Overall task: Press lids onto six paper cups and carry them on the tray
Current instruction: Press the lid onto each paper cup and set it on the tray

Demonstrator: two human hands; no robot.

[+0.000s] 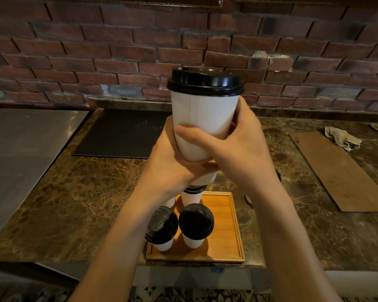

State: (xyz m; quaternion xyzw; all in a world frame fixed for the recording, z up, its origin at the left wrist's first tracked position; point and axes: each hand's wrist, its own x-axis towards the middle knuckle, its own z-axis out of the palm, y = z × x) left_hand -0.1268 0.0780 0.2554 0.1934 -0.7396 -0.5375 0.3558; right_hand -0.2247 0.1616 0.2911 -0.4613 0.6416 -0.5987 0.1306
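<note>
A white paper cup (203, 114) with a black lid (205, 80) on it is raised upright in front of me, above the counter. My left hand (170, 168) wraps around its lower part from the left. My right hand (234, 153) grips it from the right, thumb across the front. Below my hands, an orange wooden tray (225, 225) sits near the counter's front edge. On its left side stand lidded white cups: two at the front (162, 227) (195, 225) and one behind (192, 196); more may be hidden by my arms.
The brown marble counter (79, 192) carries a black mat (122, 134) at the back, a steel surface (20, 149) at left, a brown board (340, 171) and a crumpled cloth (340, 138) at right. A brick wall (118, 51) stands behind.
</note>
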